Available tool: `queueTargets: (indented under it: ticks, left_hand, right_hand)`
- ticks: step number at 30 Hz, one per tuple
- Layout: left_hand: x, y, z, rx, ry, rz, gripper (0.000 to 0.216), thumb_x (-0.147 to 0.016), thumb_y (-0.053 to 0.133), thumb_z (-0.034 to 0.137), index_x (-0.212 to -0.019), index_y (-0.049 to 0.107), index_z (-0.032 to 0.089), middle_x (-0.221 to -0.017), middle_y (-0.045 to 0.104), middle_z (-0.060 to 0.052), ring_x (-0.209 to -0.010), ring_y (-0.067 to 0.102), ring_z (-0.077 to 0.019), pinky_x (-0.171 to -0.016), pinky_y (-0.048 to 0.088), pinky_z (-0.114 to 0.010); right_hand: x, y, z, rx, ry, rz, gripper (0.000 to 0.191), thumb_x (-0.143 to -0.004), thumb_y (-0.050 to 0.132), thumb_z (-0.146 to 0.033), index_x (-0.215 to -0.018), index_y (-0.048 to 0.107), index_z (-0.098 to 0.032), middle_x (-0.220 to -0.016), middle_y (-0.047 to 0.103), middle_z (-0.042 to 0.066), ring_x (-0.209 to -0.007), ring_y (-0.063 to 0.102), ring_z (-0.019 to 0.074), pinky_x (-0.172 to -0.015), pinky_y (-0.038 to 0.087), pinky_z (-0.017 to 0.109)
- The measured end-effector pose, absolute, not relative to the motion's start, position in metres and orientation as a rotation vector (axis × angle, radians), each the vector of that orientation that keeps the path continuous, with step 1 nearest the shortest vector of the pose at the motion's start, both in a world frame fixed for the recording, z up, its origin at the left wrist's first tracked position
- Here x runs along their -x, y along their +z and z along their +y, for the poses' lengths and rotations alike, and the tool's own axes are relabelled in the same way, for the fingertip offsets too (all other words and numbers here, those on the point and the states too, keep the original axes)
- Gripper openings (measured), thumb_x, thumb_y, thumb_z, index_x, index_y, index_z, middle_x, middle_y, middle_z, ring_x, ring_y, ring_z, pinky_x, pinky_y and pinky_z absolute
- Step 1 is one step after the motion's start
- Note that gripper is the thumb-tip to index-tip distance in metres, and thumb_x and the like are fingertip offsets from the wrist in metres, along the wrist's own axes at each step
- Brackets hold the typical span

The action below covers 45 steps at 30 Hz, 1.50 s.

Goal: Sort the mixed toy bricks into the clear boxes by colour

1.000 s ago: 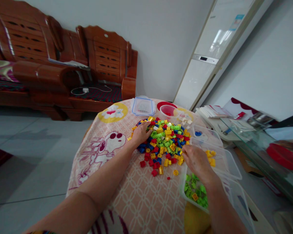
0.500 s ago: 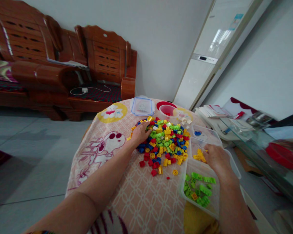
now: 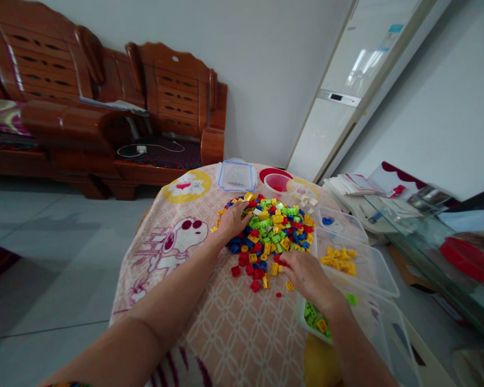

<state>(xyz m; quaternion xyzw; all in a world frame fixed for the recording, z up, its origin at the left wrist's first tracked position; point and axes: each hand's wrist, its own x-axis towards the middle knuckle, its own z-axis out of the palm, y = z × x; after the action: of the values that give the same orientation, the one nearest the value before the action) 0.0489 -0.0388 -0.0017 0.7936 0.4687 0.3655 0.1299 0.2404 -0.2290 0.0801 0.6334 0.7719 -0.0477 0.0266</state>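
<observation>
A heap of toy building bricks point(image 3: 274, 226) in red, yellow, blue and green lies on the cloth-covered table. My left hand point(image 3: 233, 219) rests on the heap's left side, its thumb apart from the fingers, with no brick visibly gripped. At the heap's near right edge, my right hand point(image 3: 306, 273) pinches at a red brick point(image 3: 281, 261); the fingertips partly hide it. Yellow bricks point(image 3: 339, 260) sit in a clear box point(image 3: 383, 274) to the right. Under my right forearm, a nearer clear box point(image 3: 301, 314) holds green bricks point(image 3: 315, 318) and a yellow one, partly hidden.
Farther right, another clear box point(image 3: 357, 226) contains a blue piece. A blue-rimmed lid point(image 3: 237, 176) and a round tub point(image 3: 277, 185) with red pieces stand at the table's back. A glass-topped stand point(image 3: 411, 242) borders the right side. Wooden seats point(image 3: 173, 102) are beyond the table.
My right hand has moved left from the box of yellow bricks to the near edge of the heap. The yellow bricks there are now uncovered. My left hand stays in place.
</observation>
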Motion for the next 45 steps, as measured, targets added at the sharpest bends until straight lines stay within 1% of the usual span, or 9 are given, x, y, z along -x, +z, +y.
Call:
queueTargets:
  ticks: [4,8,12,15,21,30,33,37,45]
  left_hand:
    - [-0.049,0.000,-0.040,-2.312,1.045,1.359,0.044,-0.087,0.056,0.032,-0.129,0.060,0.019,-0.132,0.063,-0.012,-0.123,0.058,-0.0279,-0.106,0.048,-0.045]
    - [-0.049,-0.001,-0.040,-2.319,1.054,1.349,0.043,-0.087,0.056,0.031,-0.128,0.061,0.020,-0.131,0.064,-0.010,-0.122,0.059,-0.0271,-0.106,0.048,-0.045]
    - [-0.049,-0.001,-0.039,-2.324,1.057,1.354,0.044,-0.087,0.057,0.031,-0.129,0.060,0.017,-0.131,0.063,-0.013,-0.123,0.059,-0.0276,-0.106,0.048,-0.044]
    - [-0.049,-0.001,-0.039,-2.324,1.060,1.353,0.044,-0.086,0.057,0.030,-0.129,0.060,0.019,-0.131,0.064,-0.011,-0.122,0.059,-0.0271,-0.106,0.049,-0.044]
    - [-0.049,0.000,-0.040,-2.320,1.052,1.374,0.043,-0.086,0.057,0.030,-0.128,0.060,0.019,-0.131,0.064,-0.011,-0.122,0.059,-0.0264,-0.106,0.048,-0.042]
    - [-0.048,-0.001,-0.040,-2.323,1.053,1.358,0.045,-0.087,0.056,0.031,-0.130,0.060,0.018,-0.132,0.063,-0.012,-0.124,0.058,-0.0276,-0.107,0.048,-0.044]
    - [-0.048,0.000,-0.040,-2.325,1.064,1.343,0.044,-0.087,0.056,0.032,-0.128,0.061,0.016,-0.131,0.063,-0.013,-0.123,0.059,-0.0282,-0.106,0.048,-0.044]
    - [-0.048,-0.001,-0.039,-2.326,1.061,1.344,0.043,-0.087,0.056,0.032,-0.128,0.061,0.019,-0.131,0.064,-0.012,-0.122,0.059,-0.0274,-0.106,0.048,-0.044]
    - [-0.049,-0.004,-0.037,-2.325,1.054,1.379,0.044,-0.087,0.056,0.031,-0.129,0.060,0.021,-0.132,0.064,-0.010,-0.123,0.059,-0.0266,-0.107,0.047,-0.044]
  right_hand:
    - [-0.232,0.067,-0.230,-1.921,-0.023,2.360,0.019,-0.094,0.048,-0.014,-0.099,0.065,-0.018,-0.098,0.069,0.008,-0.090,0.064,0.0187,-0.075,0.040,0.027]
    - [-0.233,0.060,-0.231,-1.874,0.047,2.323,0.021,-0.094,0.047,-0.014,-0.103,0.065,-0.016,-0.099,0.069,0.010,-0.090,0.065,0.0204,-0.074,0.042,0.029]
    - [-0.233,0.056,-0.229,-1.853,0.062,2.265,0.020,-0.095,0.046,-0.016,-0.100,0.066,-0.017,-0.097,0.070,0.010,-0.090,0.066,0.0219,-0.072,0.042,0.030]
    - [-0.231,0.055,-0.229,-1.860,0.053,2.266,0.020,-0.095,0.046,-0.016,-0.098,0.066,-0.017,-0.094,0.070,0.010,-0.088,0.066,0.0212,-0.070,0.041,0.030]
    - [-0.233,0.068,-0.230,-1.905,-0.008,2.259,0.018,-0.095,0.048,-0.016,-0.099,0.066,-0.017,-0.094,0.071,0.009,-0.090,0.066,0.0200,-0.072,0.040,0.028]
    - [-0.249,0.090,-0.227,-2.081,-0.047,2.261,0.010,-0.092,0.054,-0.021,-0.093,0.064,-0.019,-0.092,0.070,0.006,-0.086,0.064,0.0169,-0.069,0.033,0.026]
    - [-0.260,0.093,-0.225,-2.144,0.039,2.262,0.009,-0.091,0.056,-0.022,-0.091,0.064,-0.019,-0.090,0.070,0.005,-0.084,0.063,0.0168,-0.067,0.032,0.026]
    - [-0.283,0.100,-0.224,-2.244,0.207,2.127,0.010,-0.091,0.055,-0.022,-0.088,0.064,-0.019,-0.088,0.070,0.006,-0.081,0.063,0.0181,-0.065,0.032,0.027]
    - [-0.337,0.101,-0.229,-2.377,0.424,1.744,0.017,-0.092,0.052,-0.025,-0.093,0.067,-0.018,-0.088,0.071,0.011,-0.086,0.067,0.0237,-0.065,0.037,0.029]
